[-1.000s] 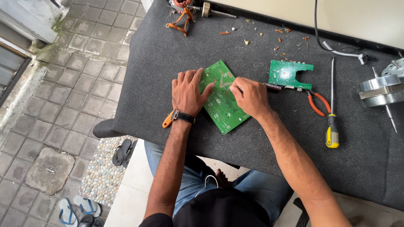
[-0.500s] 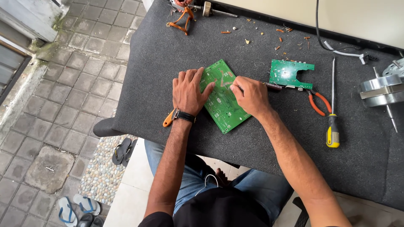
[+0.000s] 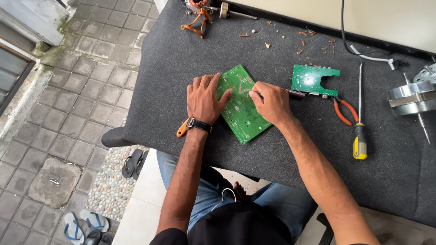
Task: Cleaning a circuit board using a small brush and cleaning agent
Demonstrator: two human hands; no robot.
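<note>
A green circuit board lies tilted on the dark grey felt-covered table. My left hand rests flat on the board's left edge, fingers spread, pinning it down. My right hand is closed around a slim dark tool whose end sticks out to the right; its tip touches the board near the middle. A watch sits on my left wrist.
A second, notched green board lies to the right, with orange-handled pliers and a yellow-handled screwdriver beside it. A metal motor part sits at the far right. An orange-wired coil is at the back. Tiled floor with sandals lies left.
</note>
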